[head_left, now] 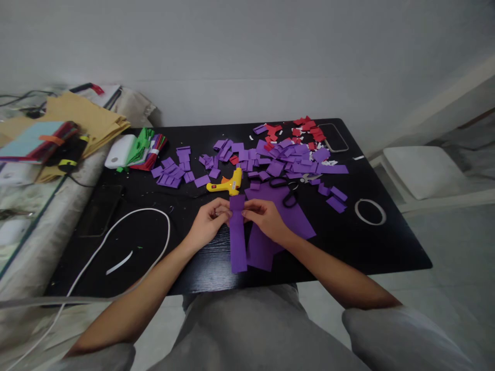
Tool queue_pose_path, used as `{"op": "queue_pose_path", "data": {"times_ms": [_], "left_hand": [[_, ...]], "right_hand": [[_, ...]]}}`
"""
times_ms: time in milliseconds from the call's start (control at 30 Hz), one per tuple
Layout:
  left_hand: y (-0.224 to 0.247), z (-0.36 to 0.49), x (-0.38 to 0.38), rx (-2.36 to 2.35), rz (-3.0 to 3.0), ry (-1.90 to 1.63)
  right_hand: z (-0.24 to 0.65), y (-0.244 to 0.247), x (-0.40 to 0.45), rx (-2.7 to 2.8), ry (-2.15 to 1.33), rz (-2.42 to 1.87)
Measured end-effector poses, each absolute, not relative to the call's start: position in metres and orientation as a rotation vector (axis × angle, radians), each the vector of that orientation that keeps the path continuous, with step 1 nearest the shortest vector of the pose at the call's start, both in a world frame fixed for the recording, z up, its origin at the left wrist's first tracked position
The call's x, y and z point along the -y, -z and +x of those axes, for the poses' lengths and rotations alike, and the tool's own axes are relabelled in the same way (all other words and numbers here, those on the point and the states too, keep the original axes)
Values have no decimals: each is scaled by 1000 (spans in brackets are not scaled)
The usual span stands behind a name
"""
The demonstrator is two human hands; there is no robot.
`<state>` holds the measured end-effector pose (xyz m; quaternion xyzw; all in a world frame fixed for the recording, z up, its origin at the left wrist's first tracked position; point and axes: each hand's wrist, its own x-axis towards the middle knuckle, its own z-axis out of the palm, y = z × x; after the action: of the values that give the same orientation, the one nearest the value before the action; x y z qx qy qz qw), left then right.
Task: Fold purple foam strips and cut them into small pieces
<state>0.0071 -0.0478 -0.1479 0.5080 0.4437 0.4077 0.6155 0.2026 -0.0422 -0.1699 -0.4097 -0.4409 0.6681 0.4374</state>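
Between my two hands a long purple paper strip (238, 247) is held upright, its upper part creased across. My left hand (211, 220) pinches its left edge with thumb and fingers. On the opposite edge, my right hand (266, 218) grips the strip the same way. Larger purple paper sheets (296, 221) lie under and beside my right hand. Just beyond my fingers rests a yellow glue gun (228, 184). Black-handled scissors (288, 191) lie on the sheets' far edge, blades pointing right.
Many small purple paper pieces (297, 153) and red scraps (309, 129) are strewn along the back of the black table (201, 268). A white cable (169, 232) loops at left. Bundled coloured paper (145, 149), a phone (98, 210) and a tape ring (370, 212) lie around.
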Motion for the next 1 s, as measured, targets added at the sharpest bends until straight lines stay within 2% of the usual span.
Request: {"op": "queue_pose_path", "data": {"times_ms": [600,1000], "left_hand": [[153,3,51,-1114,1480,-1009],[148,5,51,-1204,1525,-926]], "right_hand": [[206,160,42,1021,-1809,-1034],[204,160,43,1186,-1691,-1053]]}}
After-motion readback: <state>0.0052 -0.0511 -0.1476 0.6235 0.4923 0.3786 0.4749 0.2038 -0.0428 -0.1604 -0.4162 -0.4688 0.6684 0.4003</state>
